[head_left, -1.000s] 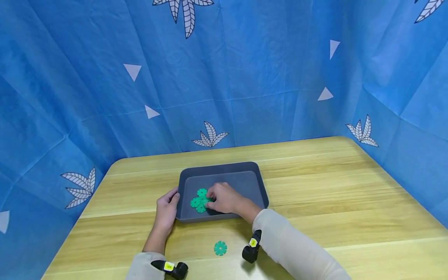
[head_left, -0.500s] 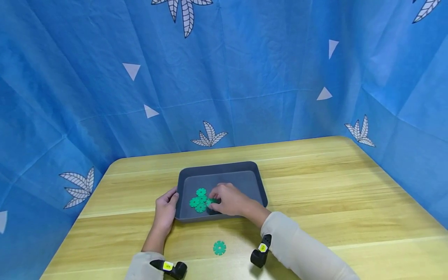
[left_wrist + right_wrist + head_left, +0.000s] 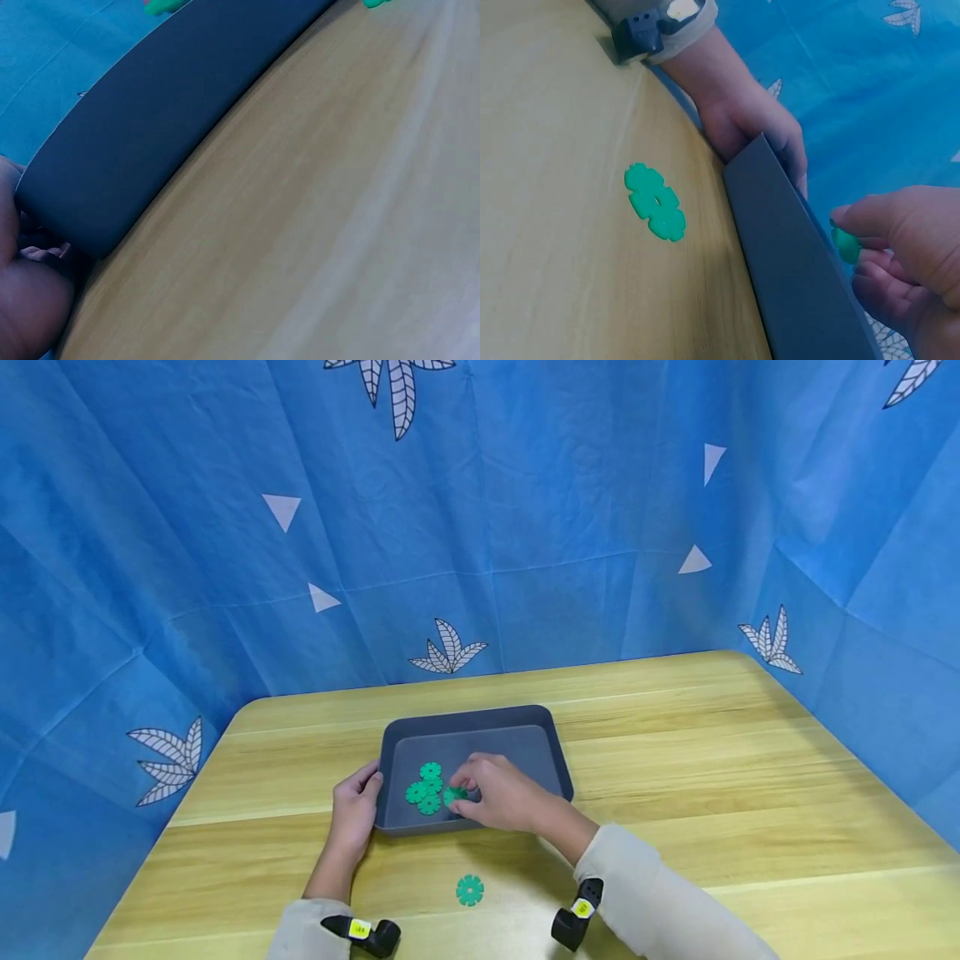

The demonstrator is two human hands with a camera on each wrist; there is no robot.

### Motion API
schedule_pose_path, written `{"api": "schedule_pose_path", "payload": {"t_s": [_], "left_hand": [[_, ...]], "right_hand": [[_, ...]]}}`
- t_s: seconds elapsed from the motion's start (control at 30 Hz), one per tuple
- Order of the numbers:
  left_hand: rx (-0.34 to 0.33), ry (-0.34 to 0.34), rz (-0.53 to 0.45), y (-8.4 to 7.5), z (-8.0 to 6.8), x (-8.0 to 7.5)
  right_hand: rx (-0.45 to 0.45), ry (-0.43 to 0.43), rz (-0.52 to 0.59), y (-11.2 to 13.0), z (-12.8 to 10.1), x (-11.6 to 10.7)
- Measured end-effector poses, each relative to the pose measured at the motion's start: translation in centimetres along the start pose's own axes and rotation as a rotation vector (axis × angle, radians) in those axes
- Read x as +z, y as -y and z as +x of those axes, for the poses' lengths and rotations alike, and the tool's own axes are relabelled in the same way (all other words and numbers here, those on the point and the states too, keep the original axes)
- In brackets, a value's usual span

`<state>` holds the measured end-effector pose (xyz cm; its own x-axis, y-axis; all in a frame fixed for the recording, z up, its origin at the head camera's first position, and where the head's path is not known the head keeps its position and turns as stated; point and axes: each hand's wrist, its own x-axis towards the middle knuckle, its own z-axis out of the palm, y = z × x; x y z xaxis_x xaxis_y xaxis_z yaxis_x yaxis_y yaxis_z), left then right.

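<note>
Right hand (image 3: 501,793): I pinch a green notched plastic disc (image 3: 453,795) (over the tray).
Left hand (image 3: 358,806): I grip the dark grey plastic tray (image 3: 480,722) by its left edge.
Table: one green snowflake-shaped disc (image 3: 470,890) lies loose.

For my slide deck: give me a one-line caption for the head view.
Right hand pinches a green snowflake disc over a grey tray; left hand holds its edge.

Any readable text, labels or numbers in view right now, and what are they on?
No text reads clearly.
Yellow tags on the wrist cameras: dark marks, too small to read.
Tray, green discs, cloth backdrop: no writing, only leaf and triangle prints on the cloth.
</note>
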<state>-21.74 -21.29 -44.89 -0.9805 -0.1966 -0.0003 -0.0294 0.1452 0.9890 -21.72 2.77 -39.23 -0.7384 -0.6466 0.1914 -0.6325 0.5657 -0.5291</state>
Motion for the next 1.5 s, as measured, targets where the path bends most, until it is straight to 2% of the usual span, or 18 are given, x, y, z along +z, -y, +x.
{"api": "schedule_pose_path", "payload": {"t_s": [0.27,0.6,0.77,1.07,1.33,1.5], "left_hand": [[-0.001,0.001,0.0,0.0,0.0,-0.1],[-0.008,0.0,0.003,0.0,0.0,-0.1],[-0.006,0.005,-0.002,0.1,0.1,-0.1],[0.0,0.013,0.0,0.0,0.1,-0.1],[0.004,0.009,0.001,0.0,0.0,-0.1],[0.003,0.013,-0.004,-0.1,0.0,-0.1]], "right_hand": [[0.004,-0.002,0.051,0.9,-1.6,-0.2],[-0.048,-0.003,0.124,1.6,-3.6,0.7],[-0.073,0.018,0.107,1.9,-4.1,0.8],[-0.116,0.108,0.057,2.1,-5.0,1.6],[-0.091,0.188,-0.045,2.0,-5.1,2.3],[-0.11,0.21,-0.06,2.1,-5.2,2.5]]}}
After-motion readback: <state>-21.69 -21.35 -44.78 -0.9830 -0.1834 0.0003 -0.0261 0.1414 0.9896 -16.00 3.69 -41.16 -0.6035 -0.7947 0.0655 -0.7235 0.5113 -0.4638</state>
